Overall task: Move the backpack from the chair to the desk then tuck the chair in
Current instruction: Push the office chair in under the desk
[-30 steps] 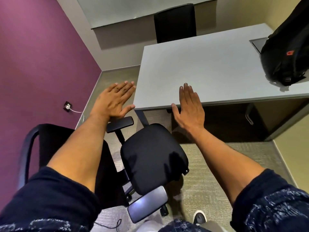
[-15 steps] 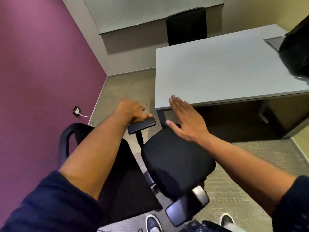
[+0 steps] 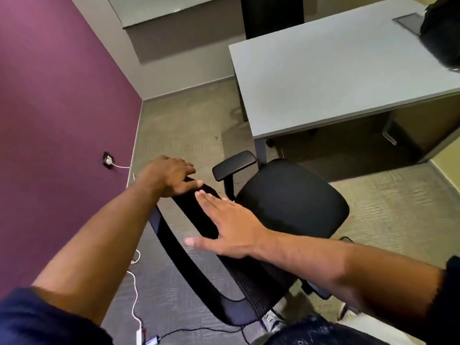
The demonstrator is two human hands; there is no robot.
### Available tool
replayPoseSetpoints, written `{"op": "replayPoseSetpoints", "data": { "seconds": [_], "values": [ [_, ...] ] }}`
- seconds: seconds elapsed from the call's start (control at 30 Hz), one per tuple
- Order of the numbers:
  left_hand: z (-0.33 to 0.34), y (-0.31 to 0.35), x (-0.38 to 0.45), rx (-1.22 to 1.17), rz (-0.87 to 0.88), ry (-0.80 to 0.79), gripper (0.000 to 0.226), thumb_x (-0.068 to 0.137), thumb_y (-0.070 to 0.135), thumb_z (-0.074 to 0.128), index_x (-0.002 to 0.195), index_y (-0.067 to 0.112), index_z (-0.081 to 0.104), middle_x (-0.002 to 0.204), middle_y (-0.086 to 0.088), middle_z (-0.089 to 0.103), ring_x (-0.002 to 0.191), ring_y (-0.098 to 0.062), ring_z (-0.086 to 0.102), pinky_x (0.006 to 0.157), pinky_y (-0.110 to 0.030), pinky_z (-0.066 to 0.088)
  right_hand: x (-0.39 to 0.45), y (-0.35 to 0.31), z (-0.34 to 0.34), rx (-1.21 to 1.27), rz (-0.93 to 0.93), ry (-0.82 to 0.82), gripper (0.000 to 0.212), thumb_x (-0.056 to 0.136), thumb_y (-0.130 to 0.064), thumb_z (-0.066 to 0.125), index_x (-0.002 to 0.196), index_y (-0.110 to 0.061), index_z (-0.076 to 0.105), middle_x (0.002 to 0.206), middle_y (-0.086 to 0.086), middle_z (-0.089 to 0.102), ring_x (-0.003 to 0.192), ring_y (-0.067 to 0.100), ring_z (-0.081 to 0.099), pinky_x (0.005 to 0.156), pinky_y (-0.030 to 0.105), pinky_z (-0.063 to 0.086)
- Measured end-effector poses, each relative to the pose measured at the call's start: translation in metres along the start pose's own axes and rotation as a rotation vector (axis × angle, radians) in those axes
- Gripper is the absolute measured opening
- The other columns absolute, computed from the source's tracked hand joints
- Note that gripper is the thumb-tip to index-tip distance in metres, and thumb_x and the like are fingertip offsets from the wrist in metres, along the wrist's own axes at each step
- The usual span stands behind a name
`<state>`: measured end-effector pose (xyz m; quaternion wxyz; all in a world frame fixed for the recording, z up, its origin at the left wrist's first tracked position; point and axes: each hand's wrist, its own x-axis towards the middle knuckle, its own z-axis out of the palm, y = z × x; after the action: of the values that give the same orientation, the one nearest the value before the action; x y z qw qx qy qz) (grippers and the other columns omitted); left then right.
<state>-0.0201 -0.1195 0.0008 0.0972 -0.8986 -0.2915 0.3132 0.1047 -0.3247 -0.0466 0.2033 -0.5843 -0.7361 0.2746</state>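
Black mesh and padding make up the office chair (image 3: 286, 207) in front of us, and its seat is bare, because the black backpack (image 3: 441, 33) already sits on the far right corner of the grey bench (image 3: 336, 70), partly cut off by the edge of the view. So we judge the first half of the job done and the tucking-in just beginning.

Our left hand (image 3: 169, 176) is curled over the top rim of the backrest (image 3: 199, 220), fingers wrapped down the far side, clamped on it for steering. Our right hand (image 3: 229, 227) lies flat and spread against the backrest just below that rim, fingers apart and gripping nothing; we read it as a pushing palm, not a hold.

The chair stands well clear of the bench and is turned askew, its seat pointing toward the bench's near left corner and leg. We think that is why both hands are on the backrest: one to swing it square, one to drive it forward.

The left armrest (image 3: 234, 164) sits near the bench leg (image 3: 260, 151) and could catch there. A white cable (image 3: 134, 290) trails on the carpet (image 3: 189, 130) from a wall socket (image 3: 107, 160) in the purple wall (image 3: 54, 108), near the chair's base, so the castors may snag it.
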Motion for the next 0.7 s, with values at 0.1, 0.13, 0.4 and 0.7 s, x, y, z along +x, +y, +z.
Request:
{"op": "replayPoseSetpoints", "data": {
  "seconds": [0.1,0.13,0.4,0.7],
  "values": [
    [0.023,-0.012,-0.017,-0.032,-0.019,-0.026,0.087,0.092,0.079,0.011,0.156,0.028,0.041,0.167,0.005,0.032,0.154,-0.018,0.028,0.122,-0.046,0.026,0.017,-0.033,0.014,0.092,0.114,-0.088,0.128,0.076,-0.092,0.045,0.164,-0.012,-0.002,0.173,0.004,0.002,0.158,0.014,0.006,0.128,0.047,0.013],
    [0.03,-0.013,-0.022,-0.058,-0.032,-0.022,0.087,0.091,0.079,0.009,0.157,0.029,0.039,0.168,0.006,0.029,0.156,-0.017,0.024,0.124,-0.046,0.022,0.022,-0.042,0.019,0.1,0.133,-0.11,0.133,0.073,-0.093,0.05,0.163,-0.011,-0.004,0.173,0.005,0.0,0.159,0.017,0.006,0.127,0.049,0.014],
    [0.058,0.001,-0.035,-0.31,-0.117,0.23,0.102,0.078,0.075,-0.006,0.146,0.031,0.056,0.168,0.015,0.027,0.158,-0.008,0.012,0.127,-0.043,0.002,0.033,-0.047,0.041,-0.103,0.131,-0.137,0.139,0.074,-0.074,0.066,0.159,-0.004,-0.019,0.171,0.015,-0.012,0.159,0.028,-0.003,0.127,0.049,0.018],
    [0.052,0.008,-0.03,-0.417,-0.138,0.266,0.1,0.075,0.081,-0.001,0.143,0.037,0.058,0.167,0.017,0.026,0.157,-0.005,0.009,0.127,-0.041,0.002,0.036,-0.033,0.03,-0.094,0.161,-0.254,0.143,0.068,-0.078,0.067,0.16,-0.009,-0.019,0.171,0.007,-0.019,0.158,0.023,-0.008,0.121,0.051,0.021]
  ]
}}
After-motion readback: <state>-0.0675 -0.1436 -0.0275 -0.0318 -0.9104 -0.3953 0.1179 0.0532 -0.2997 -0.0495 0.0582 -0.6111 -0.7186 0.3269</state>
